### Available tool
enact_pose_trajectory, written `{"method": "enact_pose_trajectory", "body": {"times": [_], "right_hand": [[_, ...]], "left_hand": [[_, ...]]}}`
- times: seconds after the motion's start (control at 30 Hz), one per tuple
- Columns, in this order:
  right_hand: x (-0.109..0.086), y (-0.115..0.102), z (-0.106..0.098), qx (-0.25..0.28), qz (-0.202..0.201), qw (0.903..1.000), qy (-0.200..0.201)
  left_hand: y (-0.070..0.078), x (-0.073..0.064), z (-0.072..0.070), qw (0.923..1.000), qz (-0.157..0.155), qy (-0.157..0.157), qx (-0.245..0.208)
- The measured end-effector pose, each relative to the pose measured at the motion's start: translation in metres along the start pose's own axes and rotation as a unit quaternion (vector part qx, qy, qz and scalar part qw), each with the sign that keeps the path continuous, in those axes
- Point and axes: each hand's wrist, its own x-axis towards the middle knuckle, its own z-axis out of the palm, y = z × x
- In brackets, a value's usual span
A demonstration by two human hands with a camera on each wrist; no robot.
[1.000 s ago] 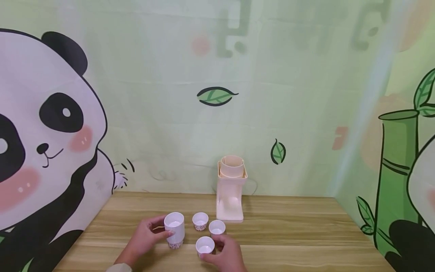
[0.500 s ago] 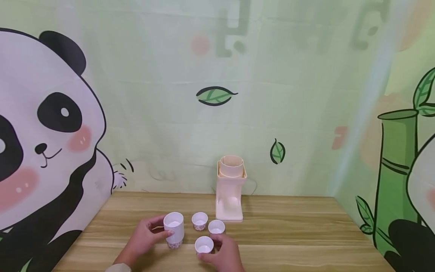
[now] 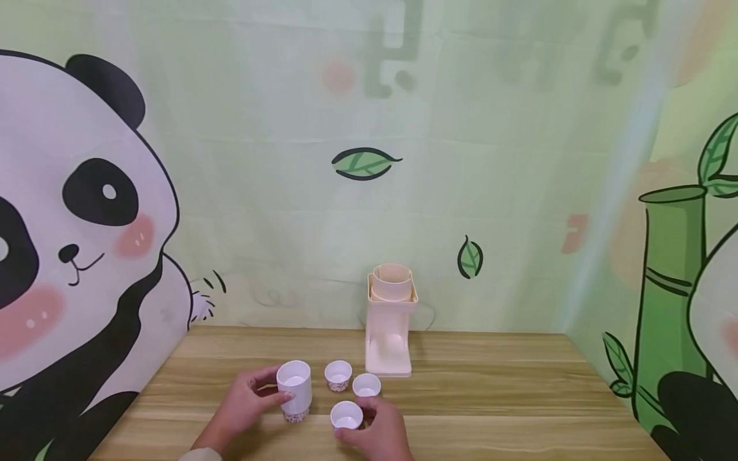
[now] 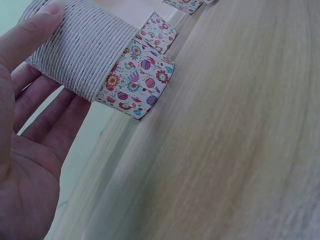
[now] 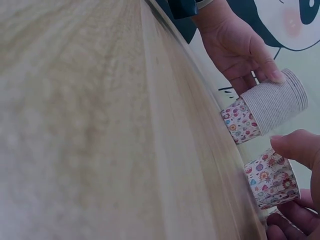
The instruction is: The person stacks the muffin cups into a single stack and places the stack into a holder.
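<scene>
My left hand (image 3: 248,400) grips a stack of nested paper cups (image 3: 295,384) upright, thumb on the near side and fingers behind. In the left wrist view, the stack's many rims (image 4: 75,47) look like ribbing above the lowest cup's flower print (image 4: 137,82). To the right, my right hand (image 3: 380,430) holds a single paper cup (image 3: 346,416) between thumb and fingers. That cup's flowered wall (image 5: 272,180) shows in the right wrist view, close over the table. Two more paper cups, one at the back (image 3: 338,375) and one to its right (image 3: 367,385), stand upright just beyond.
Behind the cups stands a pale pink holder (image 3: 389,346) with a round tube (image 3: 393,283) in its top. The wood-grain table (image 3: 507,397) ends at a green backdrop (image 3: 277,211) printed with a panda and bamboo.
</scene>
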Motion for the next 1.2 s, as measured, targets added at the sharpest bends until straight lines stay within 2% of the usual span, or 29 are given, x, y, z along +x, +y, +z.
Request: {"method": "enact_pose_trajectory", "body": {"times": [0.47,0.8,0.97,1.2], "right_hand": [[-0.005,-0.004,-0.006,0.039,0.0,0.9989,-0.026],[-0.005,-0.014,-0.013,0.07,0.021,0.9964,-0.042],[-0.002,-0.018,-0.016,0.101,0.016,0.994,-0.039],[0.005,-0.027,-0.017,0.116,-0.007,0.9925,-0.039]], "left_hand": [[0.001,0.0,0.0,1.0,0.007,-0.001,0.0],[0.0,0.0,0.0,1.0,0.006,0.0,-0.001],[0.0,0.0,0.0,1.0,0.005,-0.004,-0.002],[-0.001,0.0,0.0,1.0,0.004,-0.006,-0.006]]}}
